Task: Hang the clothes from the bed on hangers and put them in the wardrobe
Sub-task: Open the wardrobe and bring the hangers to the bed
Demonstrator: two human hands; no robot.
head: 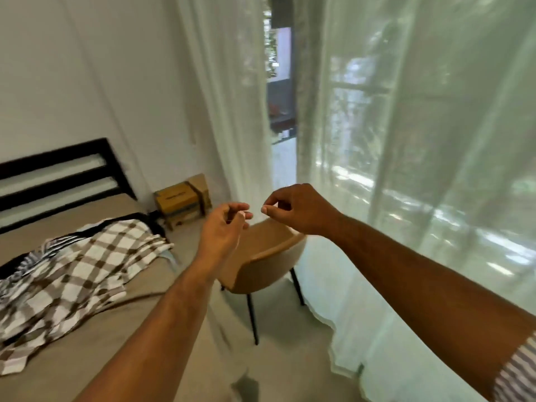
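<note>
Obstructions and surroundings: a tan chair [266, 256] on thin black legs is found just beyond the near right corner of the bed [101, 343], its back turned toward the camera. Cardboard boxes [179, 198] are stacked on the floor [290, 329] in the far corner, between the black slatted headboard [58, 175] and the sheer white curtains [406, 169]. The curtains are parted at the centre, and an outdoor area is seen through the gap.

Task items: the clothes are recorded on the bed at the left. A brown-and-white checked shirt [87, 271] is spread crumpled over the tan sheet, overlapping a black-and-white striped garment [37, 256] on its far left side.

Hands: both are raised in the air in front of the chair, well apart from the clothes. The left hand [229, 224] is noted with fingers curled inward. The right hand [293, 210] is noted with thumb pressed to forefinger and the remaining fingers curled. Nothing held can be made out in either; the frame is blurred there. A striped sleeve [519, 372] is seen at the near right edge.

Room: a plain white wall [87, 68] is noted behind the headboard, and the floor is pale.
</note>
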